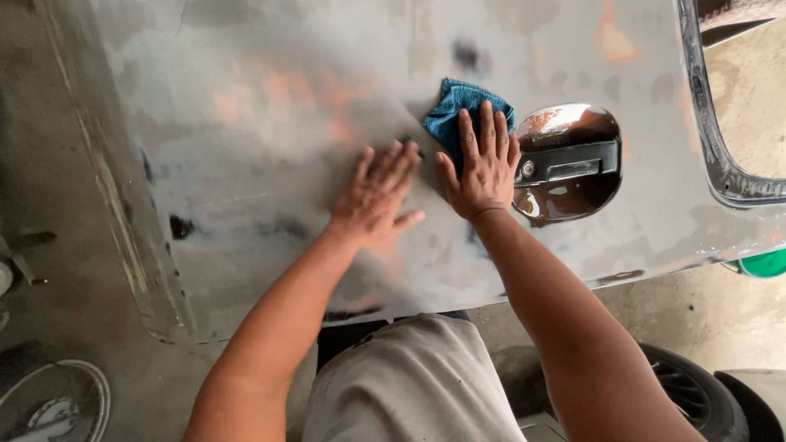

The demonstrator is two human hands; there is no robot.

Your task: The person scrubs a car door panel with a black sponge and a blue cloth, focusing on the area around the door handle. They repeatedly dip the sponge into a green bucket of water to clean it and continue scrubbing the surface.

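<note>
Cloth [455, 115], blue, lies at upper centre under the flat, spread right hand [485, 168], beside the chrome handle recess [566, 164]. Left hand [378, 192] rests open, empty, on the sanded door panel [262, 123]. Even, probably overlapping, strokes suit best.

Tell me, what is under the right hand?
A blue cloth lies under the right hand, on the grey car door panel. The part beneath the palm is hidden.

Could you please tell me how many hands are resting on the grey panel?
2. The left hand lies flat on the bare panel; the right hand presses a blue cloth beside the chrome handle. None appears hidden.
</note>
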